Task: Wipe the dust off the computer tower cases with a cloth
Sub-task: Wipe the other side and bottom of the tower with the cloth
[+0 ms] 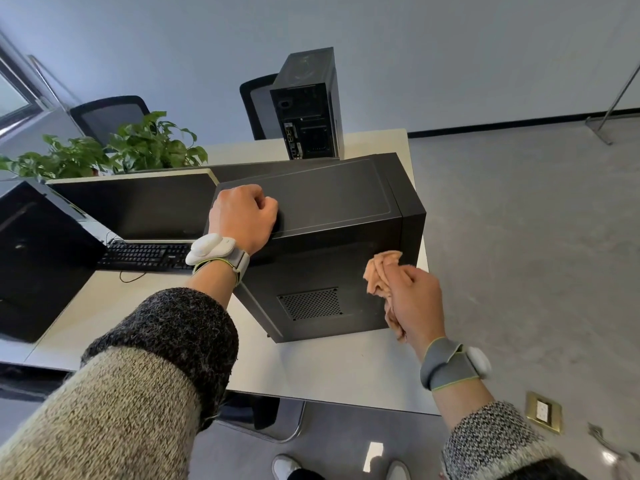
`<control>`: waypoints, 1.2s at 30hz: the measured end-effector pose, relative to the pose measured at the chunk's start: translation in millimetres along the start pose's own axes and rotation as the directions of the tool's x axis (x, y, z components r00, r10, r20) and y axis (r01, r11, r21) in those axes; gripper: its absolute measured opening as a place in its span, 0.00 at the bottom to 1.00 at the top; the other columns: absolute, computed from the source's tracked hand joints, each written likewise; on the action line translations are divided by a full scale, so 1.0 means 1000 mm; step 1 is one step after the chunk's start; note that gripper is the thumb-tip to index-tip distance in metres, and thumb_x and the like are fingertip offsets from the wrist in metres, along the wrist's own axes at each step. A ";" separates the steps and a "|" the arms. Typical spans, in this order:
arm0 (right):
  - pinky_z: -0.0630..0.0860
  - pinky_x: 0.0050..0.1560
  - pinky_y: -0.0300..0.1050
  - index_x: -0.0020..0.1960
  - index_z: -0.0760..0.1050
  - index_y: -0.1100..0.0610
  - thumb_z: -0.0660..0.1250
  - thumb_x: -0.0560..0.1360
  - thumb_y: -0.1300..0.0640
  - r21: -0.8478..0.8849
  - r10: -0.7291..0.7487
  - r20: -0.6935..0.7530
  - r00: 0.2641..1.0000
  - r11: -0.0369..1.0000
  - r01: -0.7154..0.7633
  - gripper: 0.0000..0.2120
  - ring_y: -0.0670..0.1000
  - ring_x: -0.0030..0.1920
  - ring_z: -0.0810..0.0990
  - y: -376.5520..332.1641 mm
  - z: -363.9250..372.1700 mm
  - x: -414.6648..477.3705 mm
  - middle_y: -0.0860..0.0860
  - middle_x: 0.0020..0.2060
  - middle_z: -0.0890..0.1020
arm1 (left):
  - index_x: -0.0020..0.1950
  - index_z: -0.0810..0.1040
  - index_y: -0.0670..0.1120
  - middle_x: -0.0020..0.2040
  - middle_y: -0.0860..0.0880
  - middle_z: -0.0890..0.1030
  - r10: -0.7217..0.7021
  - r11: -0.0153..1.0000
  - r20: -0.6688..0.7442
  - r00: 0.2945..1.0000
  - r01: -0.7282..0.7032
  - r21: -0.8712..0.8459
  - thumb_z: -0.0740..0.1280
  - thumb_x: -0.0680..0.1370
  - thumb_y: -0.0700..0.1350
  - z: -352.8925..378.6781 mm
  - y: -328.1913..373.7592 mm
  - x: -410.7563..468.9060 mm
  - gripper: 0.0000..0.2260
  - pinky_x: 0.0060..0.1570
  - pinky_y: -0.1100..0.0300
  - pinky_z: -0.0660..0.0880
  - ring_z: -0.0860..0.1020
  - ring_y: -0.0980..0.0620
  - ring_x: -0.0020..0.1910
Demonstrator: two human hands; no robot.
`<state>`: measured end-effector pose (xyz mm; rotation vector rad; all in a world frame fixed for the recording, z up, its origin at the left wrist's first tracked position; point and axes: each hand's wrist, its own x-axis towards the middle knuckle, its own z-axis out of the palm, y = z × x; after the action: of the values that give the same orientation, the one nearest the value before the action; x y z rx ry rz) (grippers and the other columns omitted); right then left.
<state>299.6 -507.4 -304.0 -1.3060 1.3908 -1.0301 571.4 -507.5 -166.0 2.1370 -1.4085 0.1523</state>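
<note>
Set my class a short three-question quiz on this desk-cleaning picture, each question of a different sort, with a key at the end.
1. True or false: the left hand grips the cloth.
2. Multiple choice: where does the left hand rest? A on the keyboard; B on top of the near tower; C on the plant.
3. Fill in: the right hand holds the cloth against the near tower's ____ panel.
Key: 1 false; 2 B; 3 side.
</note>
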 end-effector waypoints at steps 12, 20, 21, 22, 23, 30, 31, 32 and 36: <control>0.77 0.34 0.46 0.44 0.82 0.54 0.65 0.84 0.41 -0.006 -0.050 0.058 0.997 0.999 0.050 0.20 0.50 0.33 0.79 0.000 0.007 -0.008 0.49 0.31 0.80 | 0.34 0.76 0.48 0.32 0.51 0.77 0.005 1.000 -0.005 1.000 -0.005 0.013 0.65 0.78 0.49 0.000 0.000 0.001 0.13 0.37 0.58 0.68 0.74 0.53 0.33; 0.78 0.30 0.50 0.38 0.76 0.52 0.59 0.86 0.39 -0.143 0.042 0.051 0.998 0.989 -0.035 0.23 0.54 0.28 0.80 0.022 0.021 -0.021 0.51 0.29 0.78 | 0.33 0.74 0.48 0.31 0.51 0.75 0.003 1.000 -0.010 1.000 -0.003 0.012 0.65 0.78 0.49 0.000 0.000 0.000 0.14 0.33 0.59 0.65 0.73 0.52 0.31; 0.78 0.31 0.49 0.39 0.77 0.51 0.59 0.86 0.39 -0.128 0.004 0.027 1.000 0.992 0.000 0.23 0.54 0.30 0.80 0.019 0.021 -0.020 0.51 0.29 0.78 | 0.33 0.74 0.48 0.31 0.51 0.75 0.004 1.000 -0.012 1.000 -0.004 0.014 0.65 0.78 0.49 0.000 0.001 0.000 0.14 0.32 0.60 0.65 0.73 0.52 0.31; 0.76 0.31 0.46 0.40 0.78 0.51 0.60 0.86 0.40 -0.091 -0.043 0.001 0.999 0.995 0.043 0.22 0.51 0.31 0.80 0.012 0.020 -0.019 0.50 0.30 0.79 | 0.33 0.74 0.48 0.31 0.51 0.75 0.005 1.000 -0.012 1.000 -0.005 0.015 0.65 0.78 0.49 0.000 0.001 0.000 0.14 0.32 0.59 0.65 0.73 0.52 0.31; 0.75 0.31 0.43 0.41 0.80 0.52 0.62 0.86 0.42 -0.053 -0.086 -0.026 0.996 0.995 0.084 0.20 0.50 0.34 0.79 0.004 0.019 -0.017 0.49 0.31 0.80 | 0.32 0.74 0.48 0.31 0.51 0.75 0.003 1.000 -0.012 1.000 -0.003 0.014 0.65 0.78 0.49 0.000 0.001 0.000 0.14 0.32 0.59 0.65 0.73 0.52 0.31; 0.75 0.33 0.51 0.37 0.79 0.58 0.64 0.84 0.42 -0.082 0.051 0.063 0.997 0.996 -0.046 0.25 0.50 0.30 0.76 0.020 0.026 -0.015 0.53 0.28 0.78 | 0.32 0.73 0.49 0.31 0.51 0.75 0.005 1.000 -0.015 1.000 -0.005 0.013 0.65 0.78 0.48 0.001 0.002 0.000 0.15 0.34 0.58 0.65 0.72 0.53 0.31; 0.75 0.33 0.54 0.36 0.78 0.60 0.63 0.84 0.41 -0.097 0.083 0.077 0.994 0.992 -0.075 0.27 0.50 0.28 0.75 0.024 0.026 -0.016 0.53 0.26 0.76 | 0.32 0.73 0.49 0.31 0.51 0.75 0.008 1.000 -0.015 1.000 -0.008 0.012 0.65 0.78 0.49 0.000 0.001 0.000 0.15 0.35 0.58 0.66 0.72 0.53 0.31; 0.75 0.33 0.55 0.36 0.78 0.61 0.63 0.84 0.42 -0.105 0.078 0.073 0.994 0.992 -0.070 0.27 0.48 0.26 0.74 0.022 0.026 -0.017 0.52 0.25 0.74 | 0.32 0.73 0.49 0.31 0.51 0.75 0.010 1.000 -0.016 1.000 -0.009 0.013 0.65 0.78 0.49 0.001 0.001 -0.001 0.15 0.34 0.59 0.66 0.72 0.53 0.31; 0.77 0.34 0.49 0.41 0.81 0.55 0.63 0.85 0.43 -0.042 -0.123 0.002 0.992 0.991 0.123 0.21 0.49 0.32 0.79 -0.007 0.028 -0.014 0.49 0.30 0.80 | 0.33 0.74 0.48 0.31 0.51 0.76 0.008 1.000 -0.017 1.000 -0.008 0.013 0.65 0.78 0.49 0.000 0.002 0.000 0.14 0.33 0.59 0.65 0.72 0.53 0.31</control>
<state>328.0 -493.2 -301.7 -1.4375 1.3523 -1.0886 569.3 -508.6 -165.3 2.1359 -1.4106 0.1833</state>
